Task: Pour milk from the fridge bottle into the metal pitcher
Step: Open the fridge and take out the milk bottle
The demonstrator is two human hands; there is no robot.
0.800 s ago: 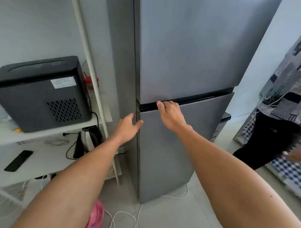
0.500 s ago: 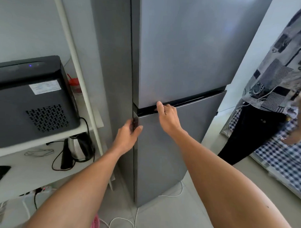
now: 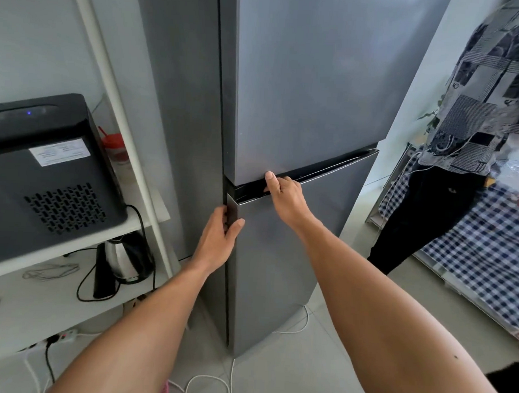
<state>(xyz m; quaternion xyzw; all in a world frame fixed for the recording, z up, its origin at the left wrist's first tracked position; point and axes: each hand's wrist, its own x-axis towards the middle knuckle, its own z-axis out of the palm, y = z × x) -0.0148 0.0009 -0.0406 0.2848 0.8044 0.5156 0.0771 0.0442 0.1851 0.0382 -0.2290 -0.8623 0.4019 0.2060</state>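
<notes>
**Two hands on the lower fridge door, bottle not yet in sight**

The step in hand looks like opening the lower door point(image 3: 294, 256) of the grey fridge point(image 3: 300, 80). The right hand point(image 3: 285, 194) hooks over that door's top lip, fingers curled into the dark recess between the two doors, thumb up against the upper door's bottom edge. The left hand point(image 3: 218, 239) is wrapped on the lower door's left edge, thumb on the front face and fingers tucked round the side. Both hands are closed on the door.

To do this well, I would judge that the pull should come from the side opposite the hinge, as one steady draw outward; which side carries the hinge cannot be read here. Once the seal gives, one hand should be enough, leaving the other free for the bottle. A white cable point(image 3: 292, 327) lies on the floor at the fridge's foot and could catch a foot.

The milk bottle is presumably inside the fridge and is hidden; the metal pitcher is nowhere in view.

Counted: one fridge with two doors, both shut or nearly so; two hands. Left of the fridge, one white shelf unit point(image 3: 74, 248) carrying one black appliance point(image 3: 47, 165), one electric kettle point(image 3: 123, 259) and one red-lidded container point(image 3: 116, 147). Right of the fridge, one other person point(image 3: 476, 115) stands.
</notes>
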